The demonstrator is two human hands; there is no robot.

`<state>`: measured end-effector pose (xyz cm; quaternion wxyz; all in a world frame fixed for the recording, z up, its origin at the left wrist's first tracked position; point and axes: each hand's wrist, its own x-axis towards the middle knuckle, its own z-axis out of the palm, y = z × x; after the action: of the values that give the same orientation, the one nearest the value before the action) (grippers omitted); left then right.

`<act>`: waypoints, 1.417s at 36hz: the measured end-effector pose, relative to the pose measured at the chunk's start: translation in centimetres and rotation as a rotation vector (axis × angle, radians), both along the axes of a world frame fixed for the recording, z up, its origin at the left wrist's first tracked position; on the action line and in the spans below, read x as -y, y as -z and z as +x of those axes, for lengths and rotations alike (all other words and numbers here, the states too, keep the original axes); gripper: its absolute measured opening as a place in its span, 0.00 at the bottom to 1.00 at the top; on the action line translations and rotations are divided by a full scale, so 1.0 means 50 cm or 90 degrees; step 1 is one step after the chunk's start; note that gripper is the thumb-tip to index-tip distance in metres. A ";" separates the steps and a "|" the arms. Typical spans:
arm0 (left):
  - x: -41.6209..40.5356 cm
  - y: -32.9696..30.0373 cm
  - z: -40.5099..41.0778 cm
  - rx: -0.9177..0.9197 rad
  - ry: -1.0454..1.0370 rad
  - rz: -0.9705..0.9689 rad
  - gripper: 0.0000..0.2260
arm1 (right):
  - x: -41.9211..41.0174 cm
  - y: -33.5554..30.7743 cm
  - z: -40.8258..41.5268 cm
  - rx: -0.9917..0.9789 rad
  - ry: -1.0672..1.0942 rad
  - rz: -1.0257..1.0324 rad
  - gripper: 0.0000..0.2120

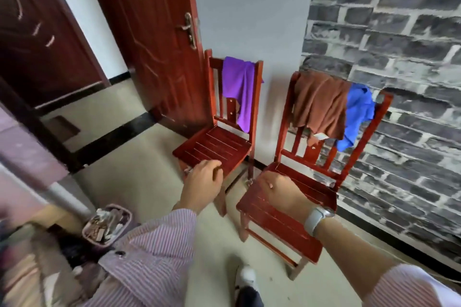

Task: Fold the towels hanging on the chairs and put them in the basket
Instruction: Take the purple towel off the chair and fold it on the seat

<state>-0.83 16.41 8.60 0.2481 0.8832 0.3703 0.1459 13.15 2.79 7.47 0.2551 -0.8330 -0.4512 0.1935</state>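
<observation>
Towels first: none has been picked up yet, all three are draped over chair backs in the upper middle and right of the frame. Both hands hold nothing. The left hand (203,177) sits low centre with fingers loosely curled, grip slack. The right hand (282,192) reaches out over the seat of the near chair (282,227); it's blurry, so I can't tell how its grip is set, only that nothing's in it.

What could go wrong, as I see it: the brown towel (319,104) and the blue towel (356,117) overlap on the same top rail. Yank one and the other probably slides off onto the floor (154,182). The brown one also has a white tag dangling near the slats, which could snag. The purple towel (237,90) on the far chair (219,144) hangs off to one side, so a one-handed tug might drag it across the post and bunch it up.

The basket (107,224) is in the lower left, already holding some stuff, so the folded stack may sit high and tip.

Other bits: a shoe at the bottom edge, a red wooden door (149,45) open behind the far chair, and a grey brick-pattern wall (399,45) on the right. The near chair's seat stands between the person and those two towels, so it's a lean-over reach.
</observation>
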 end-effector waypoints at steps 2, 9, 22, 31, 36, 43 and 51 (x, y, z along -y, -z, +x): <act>-0.079 -0.002 0.035 0.011 -0.015 -0.009 0.14 | -0.087 0.007 0.038 0.003 -0.005 0.018 0.12; -0.372 -0.023 0.223 0.017 0.000 0.038 0.14 | -0.397 0.015 0.227 -0.024 0.045 0.053 0.14; -0.784 -0.059 0.445 0.078 0.014 0.042 0.12 | -0.814 -0.024 0.491 0.018 0.149 0.085 0.14; -1.040 0.018 0.625 0.047 0.143 -0.032 0.14 | -1.039 0.011 0.691 0.243 0.273 -0.025 0.19; -1.153 0.049 0.708 0.046 0.223 -0.087 0.14 | -1.122 0.027 0.762 0.310 0.306 -0.161 0.27; -1.218 0.089 0.806 0.031 0.313 -0.137 0.18 | -1.149 0.052 0.805 0.320 0.362 -0.166 0.15; -1.163 0.054 0.887 0.085 0.392 -0.266 0.31 | -1.118 -0.029 0.772 0.049 0.572 0.121 0.08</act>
<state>43.54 74.58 5.88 0.4786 0.8721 0.0920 0.0429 51.73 58.70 8.94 0.3720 -0.9255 -0.0701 -0.0096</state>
